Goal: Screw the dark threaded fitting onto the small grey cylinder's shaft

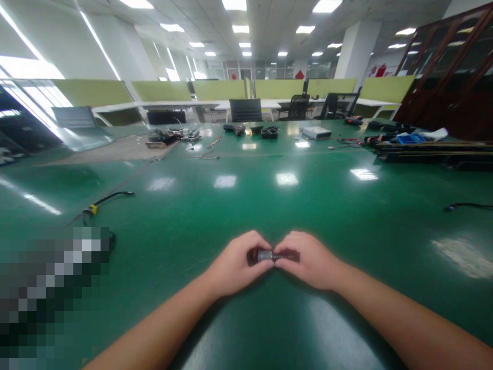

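Note:
Close above the green table, my two hands meet fingertip to fingertip around a small grey metal cylinder (265,255). My left hand (239,264) curls thumb and fingers around the thicker grey body. From the other side, my right hand (308,259) pinches its thin, dark end. The cylinder lies sideways between the hands, and the fingers and shadow hide both its ends. Its exact kind cannot be made out.
The green table (181,205) is glossy with light reflections. A black cable with a yellow part (93,209) lies left, and another black cable (468,206) right. A blurred-out dark object (46,282) sits lower left. Farther back are a white box (316,132) and stacked dark panels (427,152).

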A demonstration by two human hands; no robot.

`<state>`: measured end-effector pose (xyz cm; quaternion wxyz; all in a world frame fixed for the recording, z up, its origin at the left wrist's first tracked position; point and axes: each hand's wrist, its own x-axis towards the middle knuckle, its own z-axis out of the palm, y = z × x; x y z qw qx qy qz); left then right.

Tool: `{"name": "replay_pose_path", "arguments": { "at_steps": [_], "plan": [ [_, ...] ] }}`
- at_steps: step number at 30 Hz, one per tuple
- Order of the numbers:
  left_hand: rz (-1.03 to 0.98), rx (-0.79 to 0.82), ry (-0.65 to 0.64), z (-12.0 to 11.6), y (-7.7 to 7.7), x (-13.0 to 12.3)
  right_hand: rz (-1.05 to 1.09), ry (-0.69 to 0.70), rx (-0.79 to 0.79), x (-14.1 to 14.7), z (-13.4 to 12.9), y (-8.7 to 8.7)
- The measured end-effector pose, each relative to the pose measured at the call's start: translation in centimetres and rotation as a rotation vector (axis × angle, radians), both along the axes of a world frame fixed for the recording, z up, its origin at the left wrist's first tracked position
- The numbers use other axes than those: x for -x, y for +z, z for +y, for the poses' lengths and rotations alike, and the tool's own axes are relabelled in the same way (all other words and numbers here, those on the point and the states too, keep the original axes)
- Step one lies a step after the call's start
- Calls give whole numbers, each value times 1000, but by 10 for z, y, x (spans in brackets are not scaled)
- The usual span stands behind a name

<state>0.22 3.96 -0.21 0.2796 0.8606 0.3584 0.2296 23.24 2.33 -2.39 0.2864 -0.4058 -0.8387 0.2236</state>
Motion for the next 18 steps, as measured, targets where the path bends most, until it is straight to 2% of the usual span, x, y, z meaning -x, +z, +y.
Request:
{"name": "replay_pose_path", "arguments": {
  "at_steps": [18],
  "plan": [
    [74, -1, 39, -1, -1, -2, 0, 12, -29, 1, 0, -3]
  ]
}}
